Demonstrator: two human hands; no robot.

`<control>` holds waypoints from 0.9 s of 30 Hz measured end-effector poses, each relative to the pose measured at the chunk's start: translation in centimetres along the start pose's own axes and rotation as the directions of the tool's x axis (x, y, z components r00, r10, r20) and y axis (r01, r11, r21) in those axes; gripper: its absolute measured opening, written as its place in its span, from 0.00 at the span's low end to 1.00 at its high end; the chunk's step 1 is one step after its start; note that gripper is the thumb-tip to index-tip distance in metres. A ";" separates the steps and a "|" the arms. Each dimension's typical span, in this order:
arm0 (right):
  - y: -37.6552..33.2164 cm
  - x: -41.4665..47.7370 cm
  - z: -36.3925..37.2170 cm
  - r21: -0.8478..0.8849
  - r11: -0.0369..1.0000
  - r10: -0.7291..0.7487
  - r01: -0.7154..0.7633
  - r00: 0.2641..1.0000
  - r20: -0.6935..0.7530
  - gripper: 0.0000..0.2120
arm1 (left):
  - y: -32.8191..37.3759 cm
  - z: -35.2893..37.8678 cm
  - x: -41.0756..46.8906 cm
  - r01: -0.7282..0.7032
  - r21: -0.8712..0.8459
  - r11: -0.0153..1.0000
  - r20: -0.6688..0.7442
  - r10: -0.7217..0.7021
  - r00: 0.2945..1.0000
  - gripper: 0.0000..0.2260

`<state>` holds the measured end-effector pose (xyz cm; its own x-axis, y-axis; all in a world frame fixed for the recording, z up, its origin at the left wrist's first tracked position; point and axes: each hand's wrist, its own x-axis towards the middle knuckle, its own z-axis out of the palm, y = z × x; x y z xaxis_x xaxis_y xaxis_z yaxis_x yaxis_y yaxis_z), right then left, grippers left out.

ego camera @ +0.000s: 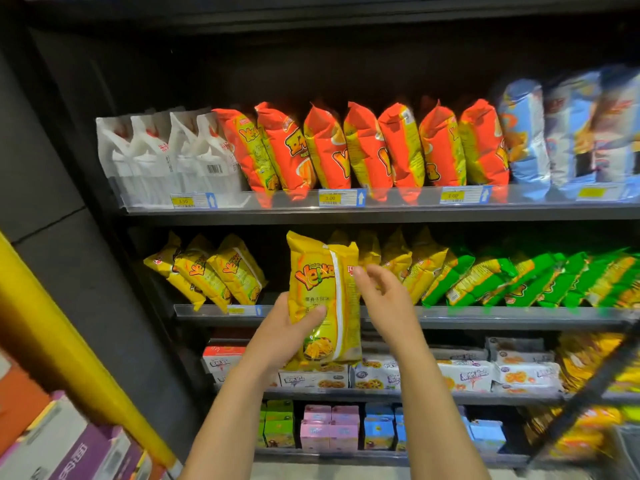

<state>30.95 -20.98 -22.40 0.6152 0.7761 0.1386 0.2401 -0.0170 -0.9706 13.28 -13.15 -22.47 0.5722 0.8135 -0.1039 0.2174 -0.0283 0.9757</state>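
Observation:
My left hand (287, 327) grips a yellow snack bag (320, 271) upright in front of the second shelf (485, 315), thumb across the bag's front. My right hand (384, 292) is just right of the bag, fingers loosely curled near its upper right edge; I cannot tell whether they touch it. Behind the held bag there is a gap in the row of yellow bags, with three bags (207, 271) to its left and more yellow bags (408, 258) to its right.
Green bags (519, 278) fill the right of the second shelf. The shelf above holds white bags (166, 157), orange bags (363, 147) and blue bags (568, 133). Lower shelves carry boxed biscuits (464, 374) and small cartons (329, 427). A yellow post (62, 348) slants at left.

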 end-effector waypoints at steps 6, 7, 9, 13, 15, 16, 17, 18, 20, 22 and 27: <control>3.3 -2.6 0.9 0.377 0.877 0.248 -0.298 0.952 0.177 0.39 | 1.5 1.1 -1.2 0.069 -0.064 0.996 0.169 -0.057 0.984 0.21; 3.4 -2.9 0.7 0.430 0.846 0.272 -0.315 0.949 0.159 0.37 | 1.6 1.1 -1.3 0.077 -0.045 0.996 0.181 -0.067 0.981 0.22; 3.4 -3.6 0.1 0.547 0.753 0.329 -0.365 0.929 0.167 0.31 | 1.8 1.1 -1.2 0.083 -0.010 0.996 0.186 -0.080 0.979 0.26; 5.0 -4.2 -0.7 0.703 0.557 0.366 -0.443 0.890 0.271 0.32 | 1.7 0.7 -0.8 0.109 -0.198 0.974 0.137 -0.083 0.987 0.32; 5.2 -4.2 -0.8 0.732 0.506 0.367 -0.456 0.882 0.295 0.34 | 2.0 0.6 -0.7 0.127 -0.266 0.956 0.124 -0.097 0.988 0.34; 5.3 -4.2 -0.8 0.735 0.505 0.371 -0.452 0.883 0.289 0.34 | 2.2 0.6 -0.8 0.128 -0.276 0.952 0.118 -0.099 0.988 0.34; 5.2 -4.1 -0.8 0.732 0.516 0.368 -0.445 0.887 0.280 0.33 | 2.4 0.6 -0.8 0.126 -0.282 0.951 0.113 -0.098 0.989 0.34; 5.1 -4.1 -0.8 0.722 0.539 0.363 -0.433 0.893 0.264 0.33 | 2.7 0.6 -0.9 0.124 -0.285 0.950 0.111 -0.096 0.989 0.33; 4.8 -4.0 -0.8 0.688 0.594 0.352 -0.417 0.904 0.244 0.31 | 3.1 0.8 -1.0 0.114 -0.276 0.954 0.106 -0.088 0.990 0.32; 4.3 -3.9 -0.6 0.627 0.666 0.356 -0.404 0.911 0.209 0.27 | 3.5 1.1 -1.1 0.115 -0.245 0.963 0.109 -0.090 0.990 0.29; 2.4 -4.0 0.1 0.413 0.847 0.300 -0.334 0.942 0.147 0.31 | 4.5 2.5 -1.3 0.156 -0.116 0.981 0.110 -0.144 0.984 0.20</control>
<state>29.02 -24.08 -25.25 0.5411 0.8193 -0.1896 -0.3123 -0.0135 -0.9499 15.46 -15.79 -18.42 0.6185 0.7403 -0.2635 0.2110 0.1665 0.9632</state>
